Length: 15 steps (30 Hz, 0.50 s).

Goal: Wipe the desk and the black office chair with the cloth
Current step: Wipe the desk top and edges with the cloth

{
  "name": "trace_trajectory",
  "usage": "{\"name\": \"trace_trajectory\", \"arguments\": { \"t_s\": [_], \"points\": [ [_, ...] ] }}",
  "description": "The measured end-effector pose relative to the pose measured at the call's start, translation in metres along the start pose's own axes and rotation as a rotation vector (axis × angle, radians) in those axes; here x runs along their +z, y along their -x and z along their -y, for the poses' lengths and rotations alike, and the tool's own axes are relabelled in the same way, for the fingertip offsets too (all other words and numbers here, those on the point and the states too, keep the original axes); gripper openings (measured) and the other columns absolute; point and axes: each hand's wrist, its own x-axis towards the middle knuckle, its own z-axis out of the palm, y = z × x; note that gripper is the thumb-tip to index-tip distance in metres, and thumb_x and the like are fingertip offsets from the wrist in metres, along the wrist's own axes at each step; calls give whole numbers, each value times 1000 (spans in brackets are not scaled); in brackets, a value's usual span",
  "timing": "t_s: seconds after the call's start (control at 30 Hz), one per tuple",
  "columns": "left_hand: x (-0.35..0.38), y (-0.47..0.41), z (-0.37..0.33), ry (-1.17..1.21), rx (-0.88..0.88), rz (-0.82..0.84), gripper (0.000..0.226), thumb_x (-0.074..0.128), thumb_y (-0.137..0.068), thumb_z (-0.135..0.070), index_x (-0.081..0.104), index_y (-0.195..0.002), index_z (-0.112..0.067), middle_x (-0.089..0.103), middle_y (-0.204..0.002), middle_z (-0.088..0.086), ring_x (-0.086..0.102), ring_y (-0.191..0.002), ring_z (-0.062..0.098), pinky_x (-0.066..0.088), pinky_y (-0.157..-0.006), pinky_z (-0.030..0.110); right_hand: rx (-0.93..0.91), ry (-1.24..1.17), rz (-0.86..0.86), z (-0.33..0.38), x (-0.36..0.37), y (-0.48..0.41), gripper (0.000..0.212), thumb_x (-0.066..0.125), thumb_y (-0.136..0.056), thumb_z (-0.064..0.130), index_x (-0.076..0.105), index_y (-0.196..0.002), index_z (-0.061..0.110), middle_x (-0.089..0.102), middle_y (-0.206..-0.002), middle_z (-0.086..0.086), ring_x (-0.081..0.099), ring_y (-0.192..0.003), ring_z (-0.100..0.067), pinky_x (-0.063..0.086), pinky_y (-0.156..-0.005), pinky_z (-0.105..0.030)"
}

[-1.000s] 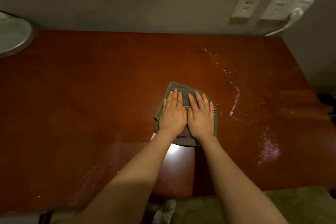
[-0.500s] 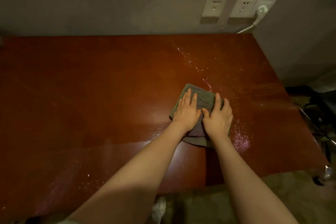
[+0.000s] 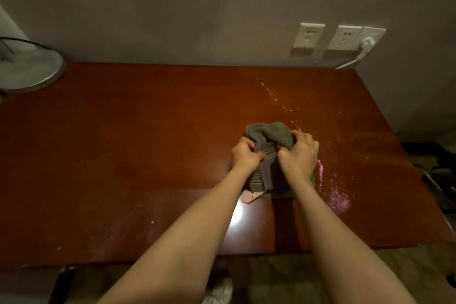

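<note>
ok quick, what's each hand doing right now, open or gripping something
Left hand: closed, fingers curled round the grey-green cloth.
Right hand: closed, gripping the same cloth, bunched up on the desk.

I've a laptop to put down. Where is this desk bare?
The left half of the desk is bare, bordered by the round metal base at the far left corner, the wall and the cloth. Crowded mid-right: the left hand and right hand both grip the cloth, and pale speckles streak the surface to its right.
</note>
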Motion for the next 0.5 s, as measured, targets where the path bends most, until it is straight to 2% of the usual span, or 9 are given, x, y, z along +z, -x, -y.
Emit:
{"name": "trace_trajectory", "arguments": {
  "t_s": [0.07,0.2,0.4,0.5],
  "points": [
    [-19,2,-2,32,1,-10,30,73,-76,-14,44,-82,-18,51,-91,2,46,-82,16,32,-65,23,-13,-14,-17,14,-1,4,49,62,-77,10,55,-126,11,52,-126,-8,40,-114,-27,35,-92,-34],
    [-65,6,0,58,23,-16,29,75,-75,-16,49,-89,-17,52,-92,1,47,-83,17,33,-66,23,-22,-51,-38,48,3,18,46,65,-80,17,56,-125,12,53,-125,-8,41,-116,-28,36,-91,-33],
    [-155,18,29,101,-4,-48,34,78,-73,-18,50,-91,-19,55,-97,4,51,-89,19,39,-70,26,-111,-75,13,122,26,55,43,63,-79,19,58,-122,15,54,-123,-6,43,-113,-26,38,-87,-33],
    [-202,26,49,118,-63,-63,31,78,-71,-15,50,-83,-20,61,-105,10,55,-94,24,40,-71,29,-140,-84,84,157,44,79,42,64,-81,23,59,-122,15,54,-123,-5,45,-114,-26,39,-88,-34]
  ]
}}
